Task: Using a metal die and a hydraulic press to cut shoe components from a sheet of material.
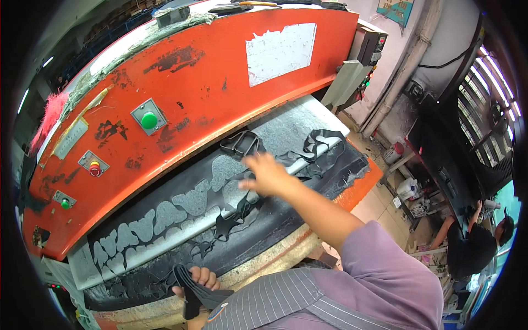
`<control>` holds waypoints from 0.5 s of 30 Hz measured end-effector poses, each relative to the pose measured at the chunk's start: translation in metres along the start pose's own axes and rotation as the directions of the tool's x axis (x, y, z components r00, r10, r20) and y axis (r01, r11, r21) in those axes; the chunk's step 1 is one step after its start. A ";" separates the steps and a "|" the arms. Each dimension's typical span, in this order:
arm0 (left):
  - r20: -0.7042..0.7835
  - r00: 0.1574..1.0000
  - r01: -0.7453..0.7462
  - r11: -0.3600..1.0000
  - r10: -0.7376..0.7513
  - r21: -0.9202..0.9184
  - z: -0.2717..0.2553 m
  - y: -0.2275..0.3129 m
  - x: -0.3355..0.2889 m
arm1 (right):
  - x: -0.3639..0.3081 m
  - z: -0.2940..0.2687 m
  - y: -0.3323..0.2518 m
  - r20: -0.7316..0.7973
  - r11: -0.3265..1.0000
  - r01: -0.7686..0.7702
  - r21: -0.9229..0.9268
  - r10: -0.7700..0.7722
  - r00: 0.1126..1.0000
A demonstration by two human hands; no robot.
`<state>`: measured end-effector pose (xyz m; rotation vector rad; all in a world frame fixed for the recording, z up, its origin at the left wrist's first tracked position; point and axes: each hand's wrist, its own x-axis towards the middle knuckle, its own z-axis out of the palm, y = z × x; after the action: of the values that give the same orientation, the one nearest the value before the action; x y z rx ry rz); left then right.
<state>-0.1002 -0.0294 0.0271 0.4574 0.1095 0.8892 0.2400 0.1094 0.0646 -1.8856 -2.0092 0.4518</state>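
Near the lower edge, my left hand point(202, 279) is closed around a bundle of dark grey, flat cut pieces point(190, 291). My right hand point(268, 175) reaches out over the pale cutting board point(283, 124), fingers apart, with nothing seen in it. Just beyond its fingertips stands a dark cutting die point(242, 144) with an open frame. Under and left of that hand lies a black sheet point(170, 181) with a row of shaped cut-outs showing the grey board. Black offcuts point(223, 225) hang along the board's front edge.
A large orange-red press point(220, 71) with a green button point(149, 120) and a red knob point(94, 168) spans the far side. A black curled scrap point(322, 142) lies at the board's right end. Another person point(470, 247) works at far right, beside a dark panel.
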 end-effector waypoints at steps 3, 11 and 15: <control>-0.041 0.993 -0.112 0.987 0.108 -0.112 0.025 -0.001 0.028 | 0.058 0.004 0.009 -0.030 0.977 -0.181 -0.110 0.179 0.983; -0.100 0.984 -0.168 0.963 0.150 -0.209 0.041 -0.029 0.063 | 0.043 -0.026 0.067 -0.221 0.974 0.032 0.223 0.019 0.975; -0.246 0.948 -0.224 0.973 0.204 -0.055 0.030 -0.039 0.061 | -0.018 -0.035 0.035 0.201 0.511 -0.121 0.851 -0.104 0.974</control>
<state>-0.0251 -0.0138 0.0437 0.2860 0.2468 1.1574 0.2884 0.0938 0.0794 -1.1967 -1.3892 1.4291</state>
